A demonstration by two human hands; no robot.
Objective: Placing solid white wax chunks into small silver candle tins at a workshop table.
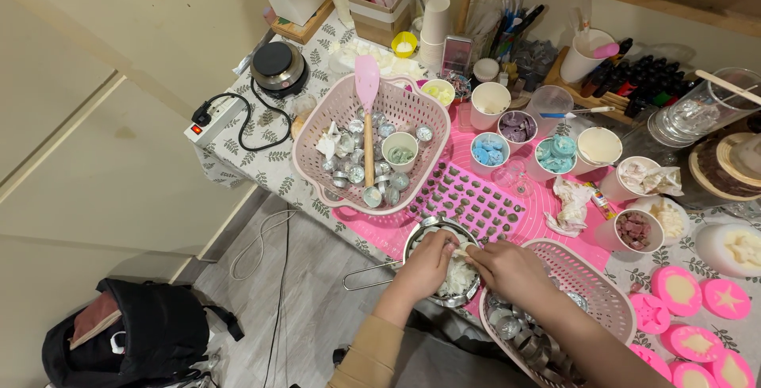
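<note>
Head cam shows both hands down in a small metal saucepan [444, 233] full of white wax chunks [460, 277]. Left hand [426, 267] sits at the pan's 9 o'clock, fingers curled onto the wax; right hand [507, 269] at 3 o'clock is pinching a piece. Pink basket [590, 281] lies just right.

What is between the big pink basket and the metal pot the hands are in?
The head view shows a pink mat with small dark pieces lying between the basket and the pot.
</note>
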